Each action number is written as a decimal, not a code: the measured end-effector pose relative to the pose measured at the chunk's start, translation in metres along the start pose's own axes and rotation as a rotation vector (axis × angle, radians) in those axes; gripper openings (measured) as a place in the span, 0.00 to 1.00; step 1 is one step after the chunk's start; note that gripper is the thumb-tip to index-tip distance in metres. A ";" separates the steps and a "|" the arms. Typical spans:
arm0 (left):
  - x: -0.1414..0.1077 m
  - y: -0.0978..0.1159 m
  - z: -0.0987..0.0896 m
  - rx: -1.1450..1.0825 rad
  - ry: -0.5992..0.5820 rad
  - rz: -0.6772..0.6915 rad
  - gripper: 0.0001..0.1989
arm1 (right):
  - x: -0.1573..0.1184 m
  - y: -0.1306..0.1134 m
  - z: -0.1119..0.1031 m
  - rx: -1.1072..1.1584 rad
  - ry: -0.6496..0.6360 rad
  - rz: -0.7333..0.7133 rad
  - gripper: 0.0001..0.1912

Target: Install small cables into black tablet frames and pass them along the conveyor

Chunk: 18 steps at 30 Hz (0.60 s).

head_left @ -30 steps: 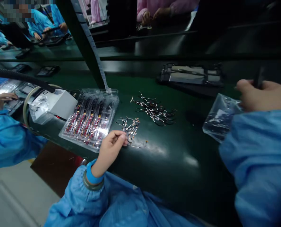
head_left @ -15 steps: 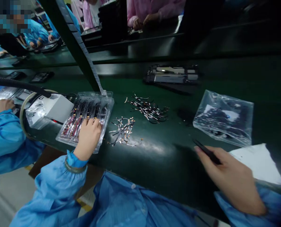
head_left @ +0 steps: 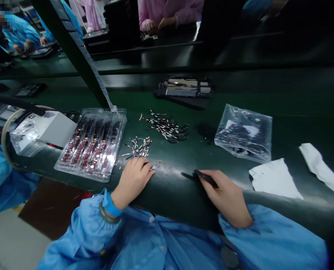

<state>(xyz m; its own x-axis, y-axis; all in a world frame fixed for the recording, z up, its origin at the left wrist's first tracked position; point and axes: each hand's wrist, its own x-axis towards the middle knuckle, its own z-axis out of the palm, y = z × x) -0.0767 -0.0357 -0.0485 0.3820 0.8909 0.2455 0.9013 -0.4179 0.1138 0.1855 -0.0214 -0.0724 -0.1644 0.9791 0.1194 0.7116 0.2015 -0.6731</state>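
Observation:
My left hand point(head_left: 133, 180) rests low over the table, fingers curled together, at the near edge of a small pile of short cables with metal ends point(head_left: 138, 146). Something dark shows at its fingertips, too small to make out. In my right hand point(head_left: 225, 195) is a pair of black tweezers point(head_left: 207, 177), gripped between thumb and fingers, tips pointing left over the table. Left of my left hand lies a clear plastic tray point(head_left: 110, 165) with rows of small red and black parts. A second pile of dark cables point(head_left: 168, 127) lies farther back.
A clear bag of dark parts point(head_left: 242, 135) lies at right, with white paper pieces point(head_left: 275, 179) nearby. Black device frames point(head_left: 183, 88) sit behind. A white box point(head_left: 56, 127) and a green post point(head_left: 82, 63) stand left. Co-workers' hands point(head_left: 161, 26) are across the bench.
My left hand has left the tray and moved right to the near cable pile. My right hand, with the tweezers, has come left toward it. The view has shifted right.

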 end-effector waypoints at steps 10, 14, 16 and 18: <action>0.004 0.030 0.025 0.184 0.003 0.110 0.14 | 0.065 0.025 -0.013 -0.403 0.245 -0.006 0.13; 0.007 0.032 0.028 0.190 0.017 0.127 0.14 | 0.087 0.024 -0.014 -0.623 0.140 0.085 0.12; 0.008 0.032 0.028 0.184 0.026 0.131 0.13 | 0.090 0.020 -0.013 -0.695 0.099 0.121 0.12; 0.008 0.031 0.028 0.173 0.035 0.135 0.14 | 0.090 0.017 -0.011 -0.730 0.077 0.126 0.12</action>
<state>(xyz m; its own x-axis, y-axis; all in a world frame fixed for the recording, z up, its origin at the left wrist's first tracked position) -0.0396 -0.0365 -0.0701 0.4971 0.8210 0.2808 0.8652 -0.4936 -0.0884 0.1905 0.0707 -0.0648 -0.0221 0.9897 0.1417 0.9991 0.0269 -0.0325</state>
